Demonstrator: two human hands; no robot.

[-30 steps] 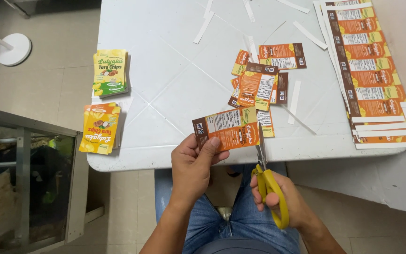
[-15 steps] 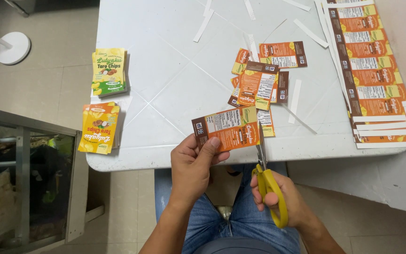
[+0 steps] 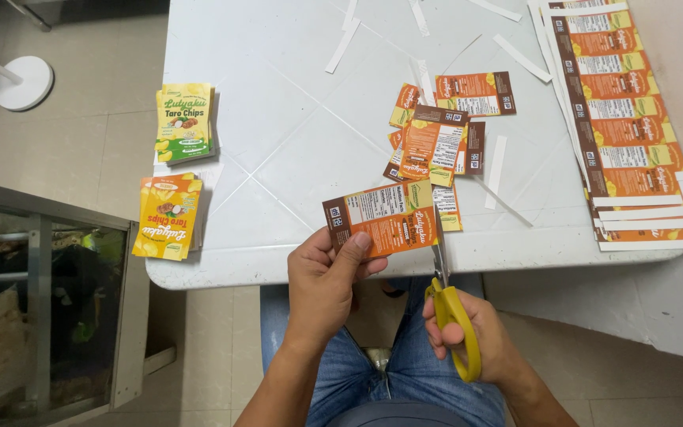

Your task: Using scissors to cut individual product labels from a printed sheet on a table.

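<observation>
My left hand [image 3: 324, 281] pinches an orange and brown printed label [image 3: 381, 220] by its lower left edge, holding it over the near edge of the white table [image 3: 278, 158]. My right hand [image 3: 468, 334] grips yellow-handled scissors [image 3: 448, 296]. Their blades point up along the label's right edge, touching it. Just beyond lies a loose pile of cut labels [image 3: 436, 142] of the same kind.
Uncut label sheets [image 3: 626, 126] are stacked at the table's right end. Two stacks of yellow labels [image 3: 185, 122] [image 3: 167, 217] sit at the left edge. White paper strips [image 3: 496, 161] are scattered about. A glass-fronted cabinet [image 3: 41, 308] stands at the left, a white round stand base [image 3: 24, 82] beyond.
The label and both hands have stayed nearly in place; the scissor blades have worked slightly further up along the label's right edge.
</observation>
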